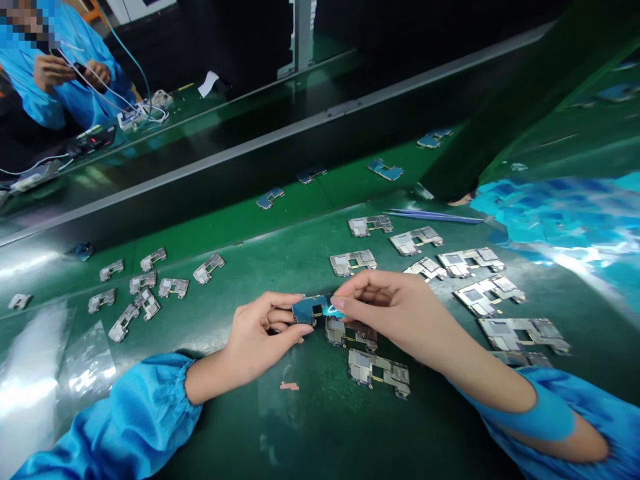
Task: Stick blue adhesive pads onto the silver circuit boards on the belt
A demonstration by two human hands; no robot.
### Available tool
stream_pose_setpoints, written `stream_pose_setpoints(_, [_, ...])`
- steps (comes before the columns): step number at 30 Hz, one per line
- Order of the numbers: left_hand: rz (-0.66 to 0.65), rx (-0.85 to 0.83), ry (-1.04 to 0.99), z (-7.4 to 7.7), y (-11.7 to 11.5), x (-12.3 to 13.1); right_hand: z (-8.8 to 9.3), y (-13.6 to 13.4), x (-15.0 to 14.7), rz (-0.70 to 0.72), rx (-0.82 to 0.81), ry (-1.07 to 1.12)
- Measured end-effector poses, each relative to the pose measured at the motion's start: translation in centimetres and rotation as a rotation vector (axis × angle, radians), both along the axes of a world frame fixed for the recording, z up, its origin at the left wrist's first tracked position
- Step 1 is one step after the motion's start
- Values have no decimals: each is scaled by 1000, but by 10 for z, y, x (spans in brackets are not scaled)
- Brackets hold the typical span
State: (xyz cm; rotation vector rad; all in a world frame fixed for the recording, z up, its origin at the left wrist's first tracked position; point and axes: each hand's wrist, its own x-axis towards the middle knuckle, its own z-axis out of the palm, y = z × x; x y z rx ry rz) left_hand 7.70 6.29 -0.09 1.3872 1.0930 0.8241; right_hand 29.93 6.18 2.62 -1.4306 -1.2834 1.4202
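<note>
A small blue circuit board (306, 311) with a notch in its edge is gripped at its left end between the thumb and fingers of my left hand (263, 340). My right hand (387, 310) is closed in a pinch at the board's other end, over a shiny light blue film (334, 308). Its fingertips partly cover the film, and I cannot tell how much of it touches the board. Just below my fingers lies another circuit board (367, 336), partly hidden by my right hand. One more silvery circuit board (379, 371) rests nearer to me.
Several boards (493, 295) lie on the right, others (147, 303) on the left. Blue tweezers (435, 216) lie before a heap of light blue films (565, 217). A ledge carries blue boards (385, 169). A small pink strip (289, 386) lies in front. Opposite, a person (75, 73) handles cables.
</note>
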Motion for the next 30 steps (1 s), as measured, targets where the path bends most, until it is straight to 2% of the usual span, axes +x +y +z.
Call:
stream_pose_setpoints(5, [25, -51, -27, 1, 3, 1, 2, -1, -2, -23, 76, -69])
stream_pose_setpoints(9, [46, -86, -51, 0, 0, 1, -6, -2, -4, -22, 111, -93])
stream_pose_setpoints(12, [59, -106, -45, 1, -1, 1, -11, -2, -4, -19, 284, -226])
stream_pose_setpoints(14, [100, -47, -28, 6, 10, -2, -11, -2, -2, -59, 453, -358])
stream_pose_setpoints(15, [139, 21, 0, 10, 21, -5, -10, -2, 0, -90, 520, -409])
stream_pose_setpoints(17, [222, 202, 179, 22, 53, -14, -7, -3, 1, -120, 604, -473])
stream_pose_setpoints(19, [270, 335, 467, 36, 93, -25, -5, -7, 0, -20, 665, -501])
stream_pose_setpoints(21, [285, 358, 633, 45, 130, -36, -6, -13, -5, 239, 723, -522])
stream_pose_setpoints(23, [317, 367, 721, 49, 153, -41, -10, -22, -14, 496, 770, -544])
stream_pose_setpoints(24, [342, 380, 760, 49, 156, -42, -12, -27, -19, 583, 796, -565])
stream_pose_setpoints(26, [383, 419, 826, 49, 146, -40, -17, -35, -27, 671, 856, -629])
stream_pose_setpoints(27, [356, 454, 845, 49, 131, -39, -19, -37, -30, 691, 888, -661])
stream_pose_setpoints(28, [277, 495, 846, 50, 109, -39, -20, -38, -31, 709, 916, -688])
stream_pose_setpoints(30, [7, 586, 799, 50, 49, -40, -22, -36, -32, 707, 964, -723])
